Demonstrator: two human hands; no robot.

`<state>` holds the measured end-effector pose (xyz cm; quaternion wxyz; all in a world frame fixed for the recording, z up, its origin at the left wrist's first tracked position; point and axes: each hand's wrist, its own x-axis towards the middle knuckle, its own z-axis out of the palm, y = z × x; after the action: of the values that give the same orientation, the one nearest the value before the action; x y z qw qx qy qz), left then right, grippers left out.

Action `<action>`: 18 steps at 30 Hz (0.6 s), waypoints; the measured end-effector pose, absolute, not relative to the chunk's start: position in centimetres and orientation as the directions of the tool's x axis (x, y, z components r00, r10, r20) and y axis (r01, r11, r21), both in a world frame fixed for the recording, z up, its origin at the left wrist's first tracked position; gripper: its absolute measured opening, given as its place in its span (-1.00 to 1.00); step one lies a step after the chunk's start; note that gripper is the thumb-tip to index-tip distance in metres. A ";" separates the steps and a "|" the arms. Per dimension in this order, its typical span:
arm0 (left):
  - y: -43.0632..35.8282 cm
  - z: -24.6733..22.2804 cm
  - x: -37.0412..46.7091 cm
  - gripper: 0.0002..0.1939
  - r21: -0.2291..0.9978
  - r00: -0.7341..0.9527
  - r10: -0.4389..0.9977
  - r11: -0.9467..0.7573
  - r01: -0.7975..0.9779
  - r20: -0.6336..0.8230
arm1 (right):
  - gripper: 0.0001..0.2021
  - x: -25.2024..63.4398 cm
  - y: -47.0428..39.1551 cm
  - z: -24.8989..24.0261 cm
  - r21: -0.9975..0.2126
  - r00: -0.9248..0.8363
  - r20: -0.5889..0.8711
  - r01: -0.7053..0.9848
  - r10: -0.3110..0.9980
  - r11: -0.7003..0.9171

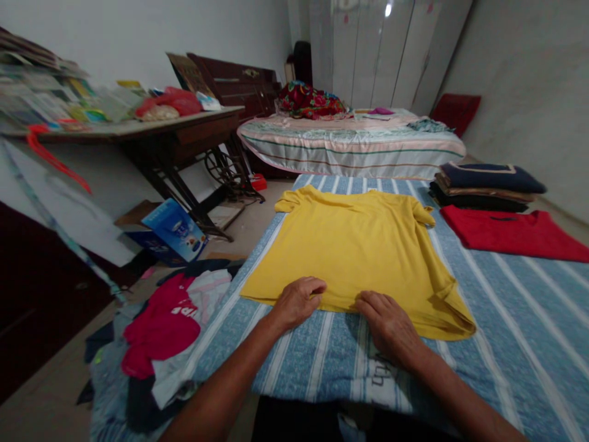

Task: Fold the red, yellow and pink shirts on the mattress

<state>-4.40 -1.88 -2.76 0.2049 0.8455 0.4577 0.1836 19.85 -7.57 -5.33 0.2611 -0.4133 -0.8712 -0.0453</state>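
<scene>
A yellow T-shirt [350,245] lies spread on a blue and white striped cloth [506,319], its sleeves at the far end and its hem toward me. My left hand [299,301] is closed on the hem, left of its middle, with thumb and fingers pinched together. Right of the middle, my right hand [386,322] grips the same hem with curled fingers. The shirt's near right corner is creased and turned over a little.
To the right lie a folded red garment [519,232] and a stack of folded dark clothes [488,181]. A heap of clothes [165,331] sits low on the left. Beyond stand a sewing machine table [202,123], a blue box [172,230] and a bed [350,147].
</scene>
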 end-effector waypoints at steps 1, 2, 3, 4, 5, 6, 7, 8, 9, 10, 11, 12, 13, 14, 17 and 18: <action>-2.0 -2.7 -4.4 -0.76 0.507 0.516 0.847 -0.503 0.700 0.127 | -0.69 19.9 -7.6 -5.4 -0.136 -0.525 0.506 0.735 0.684 0.665; -2.0 -2.7 -4.3 -0.76 0.501 0.519 0.845 -0.507 0.702 0.128 | -0.69 19.9 -7.6 -5.5 -0.133 -0.529 0.520 0.726 0.671 0.675; -2.1 -2.7 -4.3 -0.76 0.496 0.520 0.845 -0.509 0.704 0.129 | -0.70 19.9 -7.6 -5.6 -0.132 -0.530 0.533 0.718 0.659 0.684; -2.1 -2.7 -4.3 -0.76 0.493 0.520 0.845 -0.509 0.706 0.129 | -0.71 19.9 -7.6 -5.7 -0.130 -0.532 0.543 0.711 0.650 0.691; -2.2 -2.6 -4.3 -0.76 0.490 0.520 0.844 -0.510 0.707 0.128 | -0.72 19.8 -7.6 -5.7 -0.129 -0.532 0.550 0.707 0.643 0.696; -2.2 -2.6 -4.2 -0.75 0.487 0.522 0.843 -0.512 0.707 0.127 | -0.73 19.8 -7.6 -5.7 -0.130 -0.531 0.555 0.704 0.640 0.698; -2.2 -2.6 -4.2 -0.75 0.485 0.524 0.842 -0.513 0.708 0.127 | -0.74 19.7 -7.6 -5.7 -0.132 -0.531 0.557 0.703 0.639 0.699; -2.3 -2.6 -4.2 -0.74 0.483 0.523 0.843 -0.514 0.709 0.128 | -0.74 19.6 -7.6 -5.7 -0.134 -0.530 0.557 0.703 0.640 0.699; -2.3 -2.6 -4.3 -0.74 0.482 0.523 0.842 -0.514 0.709 0.129 | -0.74 19.5 -7.6 -5.7 -0.136 -0.532 0.554 0.702 0.641 0.699; -2.3 -2.6 -4.3 -0.74 0.482 0.522 0.843 -0.515 0.709 0.131 | -0.75 19.4 -7.6 -5.6 -0.137 -0.534 0.549 0.701 0.643 0.700; -2.3 -2.6 -4.3 -0.74 0.483 0.520 0.843 -0.514 0.709 0.135 | -0.75 19.4 -7.5 -5.5 -0.137 -0.537 0.544 0.701 0.644 0.700; -2.4 -2.7 -4.3 -0.74 0.484 0.517 0.844 -0.514 0.708 0.139 | -0.76 19.3 -7.5 -5.4 -0.134 -0.542 0.537 0.702 0.647 0.700; -2.4 -2.7 -4.3 -0.74 0.484 0.514 0.846 -0.513 0.709 0.143 | -0.77 19.2 -7.4 -5.3 -0.130 -0.545 0.529 0.705 0.650 0.697; -2.4 -2.7 -4.3 -0.74 0.484 0.513 0.846 -0.513 0.709 0.145 | -0.79 19.2 -7.4 -5.2 -0.126 -0.547 0.520 0.711 0.656 0.692; -2.4 -2.7 -4.3 -0.74 0.478 0.507 0.850 -0.507 0.717 0.140 | -0.82 19.0 -7.2 -4.9 -0.110 -0.554 0.475 0.734 0.684 0.670; -2.4 -2.7 -4.2 -0.74 0.475 0.506 0.851 -0.505 0.720 0.137 | -0.83 18.9 -7.1 -4.9 -0.104 -0.556 0.463 0.739 0.690 0.665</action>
<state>-4.24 -2.42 -2.66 0.1818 0.8486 0.4630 0.1800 18.90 -7.12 -4.88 0.2391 -0.4059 -0.8806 -0.0513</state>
